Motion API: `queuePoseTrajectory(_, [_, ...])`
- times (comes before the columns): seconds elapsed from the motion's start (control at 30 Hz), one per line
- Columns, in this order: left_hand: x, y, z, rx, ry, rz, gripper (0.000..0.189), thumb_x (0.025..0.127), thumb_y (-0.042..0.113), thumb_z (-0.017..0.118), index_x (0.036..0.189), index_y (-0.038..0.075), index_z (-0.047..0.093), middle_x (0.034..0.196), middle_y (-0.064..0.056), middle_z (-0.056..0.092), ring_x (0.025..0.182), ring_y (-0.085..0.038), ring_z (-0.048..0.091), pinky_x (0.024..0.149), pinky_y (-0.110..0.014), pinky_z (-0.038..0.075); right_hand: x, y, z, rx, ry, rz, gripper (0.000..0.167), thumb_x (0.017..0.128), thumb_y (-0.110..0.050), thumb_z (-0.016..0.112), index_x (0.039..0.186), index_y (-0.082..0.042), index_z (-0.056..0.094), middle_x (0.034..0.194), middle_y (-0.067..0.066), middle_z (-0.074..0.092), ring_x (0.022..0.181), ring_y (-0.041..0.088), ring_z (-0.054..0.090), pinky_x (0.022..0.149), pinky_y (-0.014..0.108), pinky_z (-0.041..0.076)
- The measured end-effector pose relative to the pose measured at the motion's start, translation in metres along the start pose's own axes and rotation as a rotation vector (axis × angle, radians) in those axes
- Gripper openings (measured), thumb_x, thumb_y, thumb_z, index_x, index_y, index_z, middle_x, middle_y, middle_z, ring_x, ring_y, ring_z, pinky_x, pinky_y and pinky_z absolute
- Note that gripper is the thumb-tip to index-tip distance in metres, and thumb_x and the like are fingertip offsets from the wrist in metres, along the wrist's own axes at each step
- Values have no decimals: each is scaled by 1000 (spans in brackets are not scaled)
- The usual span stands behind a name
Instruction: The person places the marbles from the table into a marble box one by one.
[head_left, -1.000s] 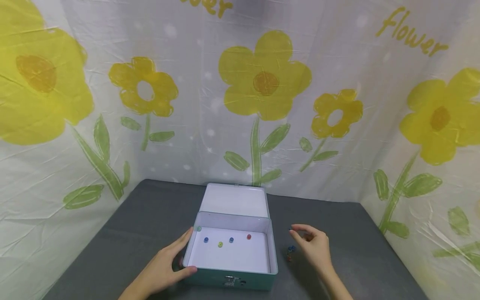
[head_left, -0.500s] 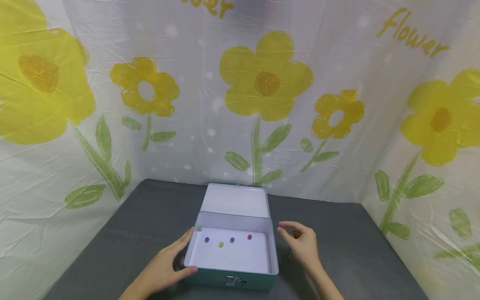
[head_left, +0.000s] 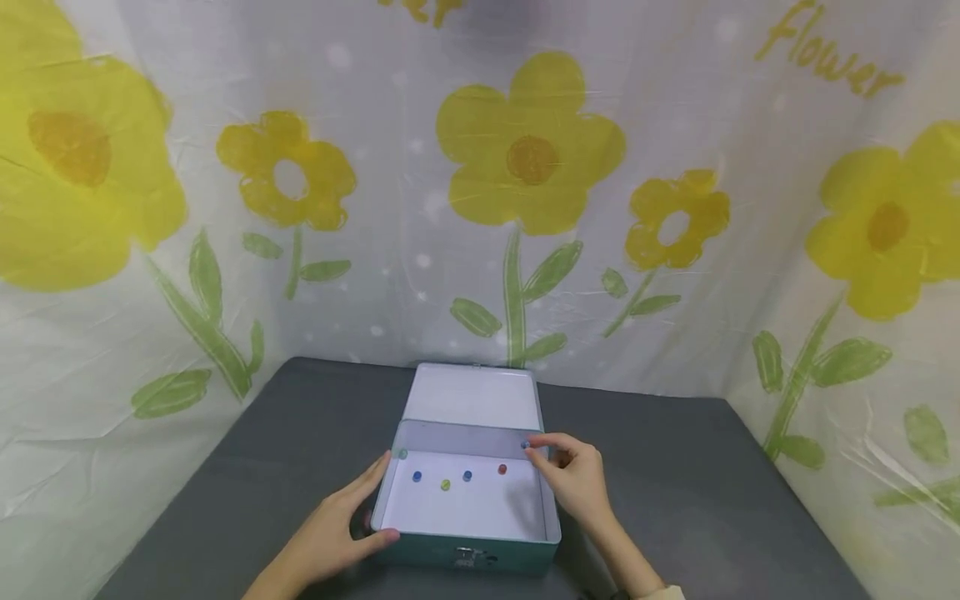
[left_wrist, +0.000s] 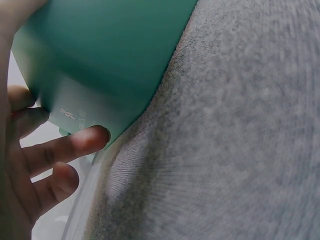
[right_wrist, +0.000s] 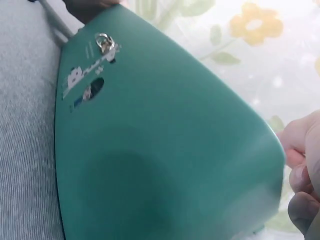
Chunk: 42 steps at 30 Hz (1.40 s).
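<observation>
Head view: an open tin box point(head_left: 423, 548) stands on a dark grey tabletop point(head_left: 660, 458), its lid point(head_left: 474, 395) folded back behind it. Five small beads lie apart on its white floor: green point(head_left: 402, 454) in the back left corner, blue point(head_left: 417, 476), yellow point(head_left: 446, 485) and a second blue point(head_left: 467, 476) further in, red point(head_left: 502, 469) towards the right. The right hand point(head_left: 573, 479) reaches over the box's right rim, thumb and forefinger nearly closed on a held bead point(head_left: 525, 445), which looks blue, near the back right corner. Only fingertips secure it, so a slight slip could drop it; if the wrist knocked the rim, it might bounce outside. Dropped from up here, it could also roll into the red one.

Left wrist view: the left hand point(left_wrist: 42, 150) holds the box's front left corner in a wide grip, some fingers against the green wall, another curled clear. Should that hold slacken, a bump could slide the box and scatter the loose beads.

Right wrist view: the box's green outside and metal clasp point(right_wrist: 105, 46) fill most of the picture. Right-hand fingers curl beside the rim; their bead cannot be made out.
</observation>
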<state>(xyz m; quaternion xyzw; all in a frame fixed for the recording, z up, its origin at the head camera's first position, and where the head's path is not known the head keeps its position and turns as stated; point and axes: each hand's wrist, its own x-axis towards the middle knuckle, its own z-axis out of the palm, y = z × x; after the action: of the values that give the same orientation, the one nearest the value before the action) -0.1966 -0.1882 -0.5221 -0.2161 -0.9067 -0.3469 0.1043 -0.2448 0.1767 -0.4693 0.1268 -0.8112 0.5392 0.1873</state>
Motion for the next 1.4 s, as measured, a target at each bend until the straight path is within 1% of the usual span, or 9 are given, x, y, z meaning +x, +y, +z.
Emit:
queuePoseTrajectory(0.23, [-1, -2, 4, -11, 12, 3, 100, 88, 51, 85, 167, 16, 35, 167, -15, 42, 146, -40, 48, 108, -66, 48, 3, -4, 12, 5, -33, -45, 13, 89, -5, 86, 99, -14, 85, 49, -6, 46, 45, -3, 30, 44, 17, 23])
queuePoseTrajectory(0.53, [1, -1, -1, -14, 11, 5, 101, 88, 52, 84, 168, 15, 33, 167, -16, 40, 147, -42, 47, 108, -66, 48, 11, -10, 26, -31, -84, -123, 13, 89, -5, 85, 102, -7, 84, 47, -8, 48, 43, -4, 31, 41, 17, 24])
queuePoseTrajectory(0.67, [1, -1, -2, -10, 8, 2, 101, 89, 53, 83, 168, 16, 33, 168, -14, 40, 148, -40, 46, 108, -65, 48, 12, -13, 29, -45, -95, -122, 12, 91, -5, 84, 102, -7, 84, 48, -6, 55, 42, -3, 32, 41, 17, 24])
queuePoseTrajectory(0.83, [0, -2, 0, 3, 9, -1, 101, 88, 54, 83, 168, 16, 34, 167, -13, 41, 148, -38, 47, 108, -64, 49, 16, -17, 32, -33, -127, -116, 11, 92, -6, 83, 102, -10, 84, 60, 3, 72, 40, -1, 36, 41, 16, 25])
queuePoseTrajectory(1.03, [0, -2, 0, -2, 13, -9, 100, 88, 51, 84, 168, 16, 34, 167, -13, 41, 148, -38, 47, 109, -65, 48, 21, -25, 42, -25, -175, -97, 9, 93, -8, 83, 101, -9, 84, 58, 8, 68, 40, 3, 49, 40, 14, 25])
queuePoseTrajectory(1.13, [0, -2, 0, 2, 19, -5, 100, 88, 50, 85, 167, 16, 34, 167, -14, 41, 147, -38, 48, 108, -65, 49, 21, -25, 48, -32, -194, -90, 9, 93, -9, 83, 102, -11, 84, 54, 7, 64, 40, 1, 44, 40, 16, 26])
queuePoseTrajectory(1.23, [0, -2, 0, 3, 21, 2, 100, 88, 50, 85, 167, 15, 35, 166, -15, 42, 146, -40, 49, 108, -65, 49, 22, -24, 51, -65, -208, -92, 9, 93, -10, 82, 102, -13, 84, 52, 0, 59, 40, -2, 37, 41, 18, 27])
queuePoseTrajectory(1.37, [0, -1, 0, 7, 21, 5, 100, 88, 51, 84, 167, 15, 35, 166, -16, 42, 145, -42, 51, 107, -66, 49, 21, -23, 53, -104, -217, -110, 9, 93, -7, 82, 102, -9, 84, 59, 3, 64, 42, -5, 32, 42, 18, 27])
queuePoseTrajectory(1.4, [0, -1, 0, 8, 20, 3, 100, 88, 51, 84, 167, 15, 35, 166, -16, 43, 144, -42, 51, 106, -66, 49, 20, -22, 53, -113, -218, -119, 9, 93, -6, 82, 102, -8, 84, 63, 4, 68, 42, -5, 32, 42, 18, 27])
